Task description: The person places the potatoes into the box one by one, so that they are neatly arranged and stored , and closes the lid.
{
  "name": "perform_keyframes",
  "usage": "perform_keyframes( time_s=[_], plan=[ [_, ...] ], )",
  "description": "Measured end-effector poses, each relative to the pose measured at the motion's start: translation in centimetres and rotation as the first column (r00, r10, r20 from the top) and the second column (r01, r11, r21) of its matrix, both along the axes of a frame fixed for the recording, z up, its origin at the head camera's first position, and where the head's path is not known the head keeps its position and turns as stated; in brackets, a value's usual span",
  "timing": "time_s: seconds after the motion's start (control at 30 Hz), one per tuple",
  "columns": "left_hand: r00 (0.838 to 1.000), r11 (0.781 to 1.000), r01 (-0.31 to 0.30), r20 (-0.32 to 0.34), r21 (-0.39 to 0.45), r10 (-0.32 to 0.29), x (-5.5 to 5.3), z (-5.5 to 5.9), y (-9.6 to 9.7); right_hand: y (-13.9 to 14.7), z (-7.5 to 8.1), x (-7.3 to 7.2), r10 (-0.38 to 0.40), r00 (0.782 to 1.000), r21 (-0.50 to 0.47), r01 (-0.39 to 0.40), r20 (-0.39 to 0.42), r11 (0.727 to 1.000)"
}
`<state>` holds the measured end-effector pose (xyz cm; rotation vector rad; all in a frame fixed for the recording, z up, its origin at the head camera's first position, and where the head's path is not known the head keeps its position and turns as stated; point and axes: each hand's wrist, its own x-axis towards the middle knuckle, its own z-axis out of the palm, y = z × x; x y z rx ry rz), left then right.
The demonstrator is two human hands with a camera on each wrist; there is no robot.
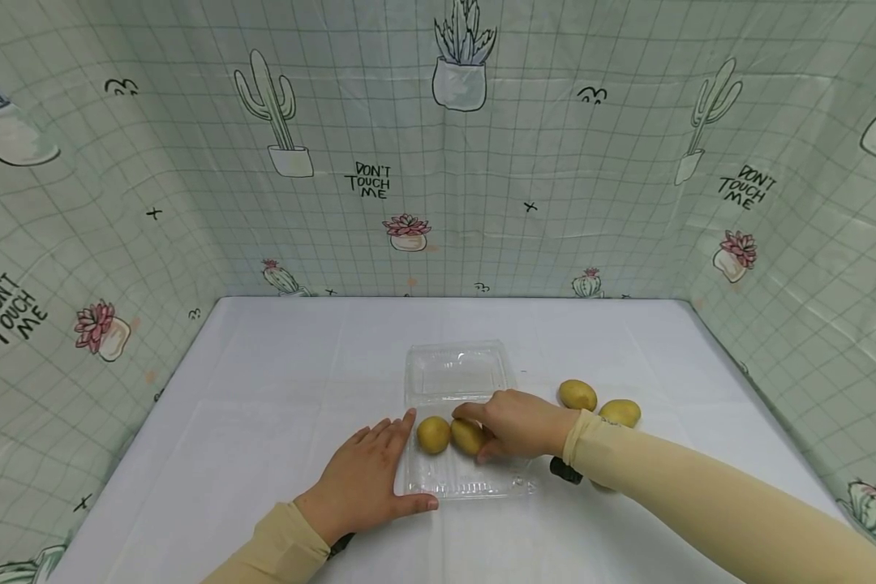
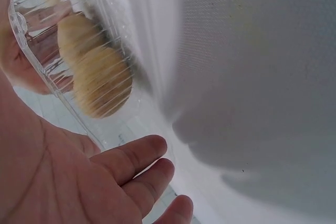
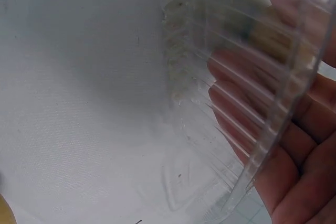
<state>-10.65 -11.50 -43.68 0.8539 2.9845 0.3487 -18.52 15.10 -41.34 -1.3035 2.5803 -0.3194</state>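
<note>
A clear plastic clamshell box (image 1: 467, 491) lies with its lid (image 1: 458, 371) folded back, away from me. Inside its base sits one yellow potato (image 1: 433, 435) on the left. Beside it is a second potato (image 1: 467, 438), pinched between the thumb and fingers of my right hand (image 1: 521, 422), which reaches in over the box's right side. My left hand (image 1: 365, 478) is spread along the box's left wall, fingers straight, thumb by the near left corner. Through the ribbed wall, the left wrist view shows the left potato (image 2: 102, 85) in front of the held potato (image 2: 76, 32).
Two more potatoes, a rear one (image 1: 577, 395) and a nearer one (image 1: 620, 413), lie right of the box, beyond my right sleeve. Something mostly hidden peeks out below that sleeve. Patterned cloth walls (image 1: 438, 178) border the white table (image 1: 299, 365) at the back and sides.
</note>
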Motion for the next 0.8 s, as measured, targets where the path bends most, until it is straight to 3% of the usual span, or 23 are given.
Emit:
perform_keyframes(
  time_s=[0.47,0.8],
  plan=[
    [1.0,1.0,-0.007,-0.003,-0.001,0.007,0.07,-0.06,-0.02,0.0,0.08,-0.03,-0.025,1.0,0.038,0.025,-0.015,0.999],
    [1.0,1.0,-0.003,-0.009,-0.006,0.003,0.11,-0.02,0.04,0.13,0.39,0.12,-0.002,0.997,0.074,0.008,-0.078,0.997]
  ],
)
